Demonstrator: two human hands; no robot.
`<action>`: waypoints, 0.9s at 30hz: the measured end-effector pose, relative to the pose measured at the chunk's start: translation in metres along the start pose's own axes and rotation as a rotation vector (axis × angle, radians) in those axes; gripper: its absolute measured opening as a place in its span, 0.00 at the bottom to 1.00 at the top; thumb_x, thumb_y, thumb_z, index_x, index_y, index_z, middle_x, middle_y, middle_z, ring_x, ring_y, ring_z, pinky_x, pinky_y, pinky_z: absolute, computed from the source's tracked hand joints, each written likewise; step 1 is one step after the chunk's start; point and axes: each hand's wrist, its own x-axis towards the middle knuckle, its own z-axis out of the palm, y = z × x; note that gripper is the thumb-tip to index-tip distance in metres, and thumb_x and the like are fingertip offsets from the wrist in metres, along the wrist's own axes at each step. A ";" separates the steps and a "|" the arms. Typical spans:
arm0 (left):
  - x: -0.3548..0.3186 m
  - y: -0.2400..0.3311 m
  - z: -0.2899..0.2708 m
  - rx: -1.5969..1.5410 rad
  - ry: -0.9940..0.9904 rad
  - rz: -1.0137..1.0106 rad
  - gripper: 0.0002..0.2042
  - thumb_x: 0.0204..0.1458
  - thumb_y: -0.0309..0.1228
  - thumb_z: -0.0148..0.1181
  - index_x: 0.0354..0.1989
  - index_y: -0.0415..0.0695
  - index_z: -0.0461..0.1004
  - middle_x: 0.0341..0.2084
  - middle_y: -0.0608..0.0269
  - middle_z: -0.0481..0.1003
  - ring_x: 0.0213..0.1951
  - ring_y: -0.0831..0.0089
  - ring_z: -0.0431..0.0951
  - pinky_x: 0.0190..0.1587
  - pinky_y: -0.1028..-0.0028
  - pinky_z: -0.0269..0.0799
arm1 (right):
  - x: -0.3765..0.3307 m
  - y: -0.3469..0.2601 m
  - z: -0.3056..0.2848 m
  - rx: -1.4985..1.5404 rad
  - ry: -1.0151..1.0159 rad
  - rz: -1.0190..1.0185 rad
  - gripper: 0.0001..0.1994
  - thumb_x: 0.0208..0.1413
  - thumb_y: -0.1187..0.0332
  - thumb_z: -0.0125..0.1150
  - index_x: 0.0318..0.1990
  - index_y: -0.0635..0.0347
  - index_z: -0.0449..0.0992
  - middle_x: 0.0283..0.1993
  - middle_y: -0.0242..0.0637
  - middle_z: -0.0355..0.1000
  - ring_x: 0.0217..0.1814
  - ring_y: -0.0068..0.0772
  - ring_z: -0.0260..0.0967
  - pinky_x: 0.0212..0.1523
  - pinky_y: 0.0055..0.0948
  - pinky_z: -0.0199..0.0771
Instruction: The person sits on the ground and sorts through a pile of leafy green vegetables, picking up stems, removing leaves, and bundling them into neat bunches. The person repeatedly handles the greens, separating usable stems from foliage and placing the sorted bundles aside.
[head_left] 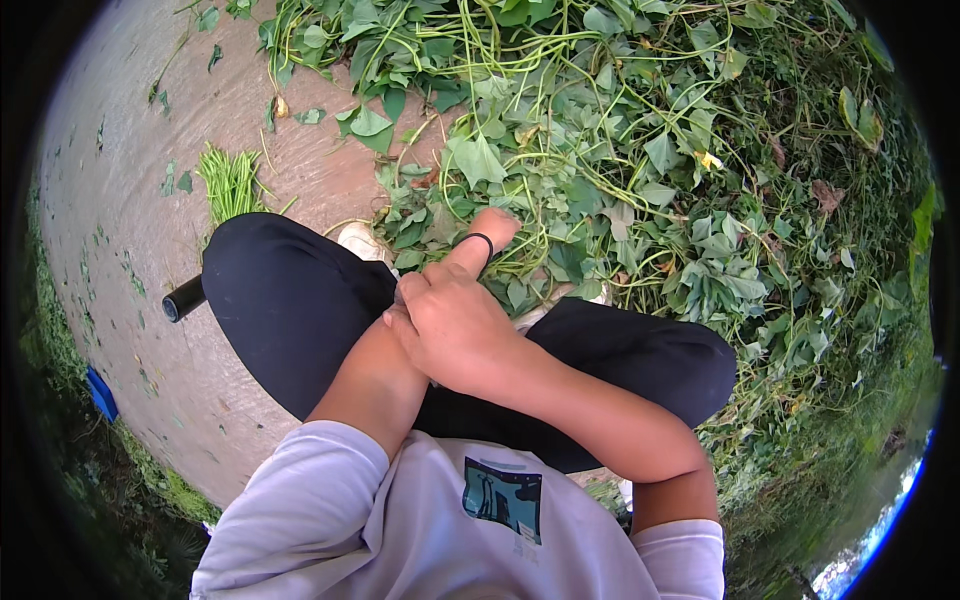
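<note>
My right hand lies across my left forearm, its fingers curled onto the skin. Beyond it, my left hand reaches over the edge of a heap of leafy green vines. A thin dark band circles the left wrist. The fingers of the left hand point away and downward, so I cannot see whether they hold a stem. Just left of that hand, broad leaves lie on the ground.
A bunch of trimmed green stems lies on the concrete beyond my left knee. A black cylindrical end sticks out beside that knee. At far left is a blue object. Dense vegetation covers the right side.
</note>
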 end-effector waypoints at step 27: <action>-0.146 0.220 -0.151 -0.338 -0.513 0.392 0.08 0.55 0.31 0.55 0.36 0.39 0.74 0.28 0.59 0.78 0.19 0.84 0.71 0.17 0.87 0.60 | -0.026 0.061 -0.213 0.898 0.514 0.326 0.11 0.61 0.66 0.50 0.37 0.67 0.74 0.24 0.32 0.71 0.21 0.20 0.68 0.24 0.22 0.74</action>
